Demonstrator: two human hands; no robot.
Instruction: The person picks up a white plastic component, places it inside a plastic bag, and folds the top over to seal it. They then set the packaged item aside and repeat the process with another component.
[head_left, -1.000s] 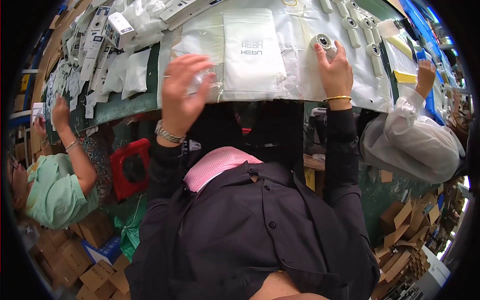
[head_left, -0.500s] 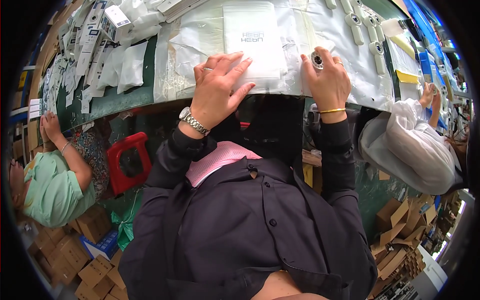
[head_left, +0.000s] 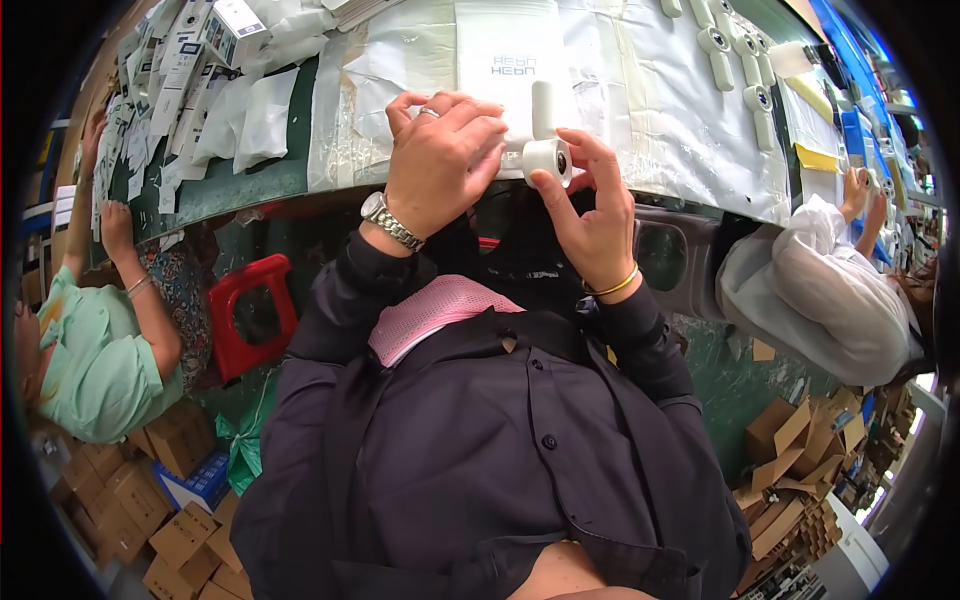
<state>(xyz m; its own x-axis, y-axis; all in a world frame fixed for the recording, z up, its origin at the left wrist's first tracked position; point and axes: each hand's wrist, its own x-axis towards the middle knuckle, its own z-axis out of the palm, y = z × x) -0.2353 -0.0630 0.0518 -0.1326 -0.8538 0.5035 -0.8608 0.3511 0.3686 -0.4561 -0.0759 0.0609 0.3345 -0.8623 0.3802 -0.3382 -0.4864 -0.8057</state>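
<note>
On a bench (head_left: 690,160) covered in pale sheeting, a person's right hand (head_left: 582,175) pinches the round head of a white handheld device (head_left: 544,118) between thumb and fingers, its handle pointing away from the body. Half a second ago the device was right of a stack of frosted bags (head_left: 508,35); now it is over the stack's near right part, apparently within reach of both hands. The left hand (head_left: 447,150) bends its fingers over the stack's near left part; whether it grips a bag cannot be told.
</note>
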